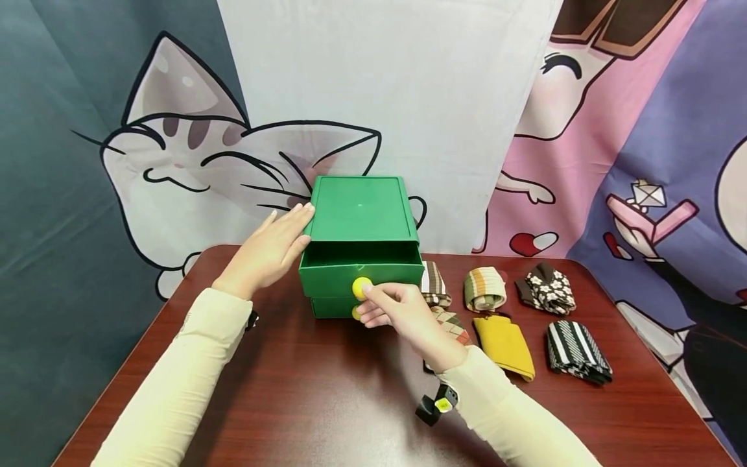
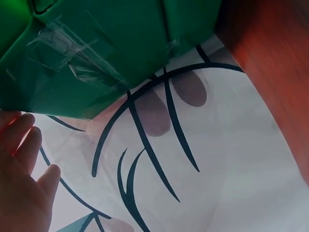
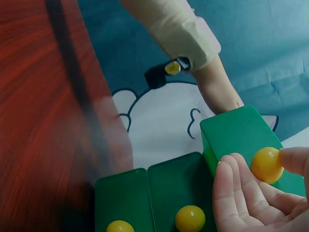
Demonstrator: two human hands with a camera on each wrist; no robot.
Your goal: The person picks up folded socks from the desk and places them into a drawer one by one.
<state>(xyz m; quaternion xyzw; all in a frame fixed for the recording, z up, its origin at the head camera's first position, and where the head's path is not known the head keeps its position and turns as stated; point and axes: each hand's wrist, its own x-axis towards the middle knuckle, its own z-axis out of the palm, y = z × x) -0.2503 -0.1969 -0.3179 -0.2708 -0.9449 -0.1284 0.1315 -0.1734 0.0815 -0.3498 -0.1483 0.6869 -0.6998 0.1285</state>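
Note:
A green drawer cabinet (image 1: 360, 207) with yellow ball knobs stands toward the back of the table. Its top drawer (image 1: 327, 279) is pulled partway out, and a dark interior shows behind the drawer front. My right hand (image 1: 403, 314) pinches that drawer's yellow knob (image 3: 267, 165) between thumb and fingers. Below it, two more drawer fronts (image 3: 176, 179) sit pushed in, seen in the right wrist view. My left hand (image 1: 271, 250) rests with straight fingers against the cabinet's upper left edge. Clear tape (image 2: 72, 53) covers part of the green side in the left wrist view.
Several rolled or folded socks lie to the right of the cabinet, among them a yellow one (image 1: 506, 347), a black-and-white one (image 1: 578, 350) and a flowered one (image 1: 547, 290). A printed cloth (image 1: 385, 78) hangs behind the red-brown table (image 1: 292, 402).

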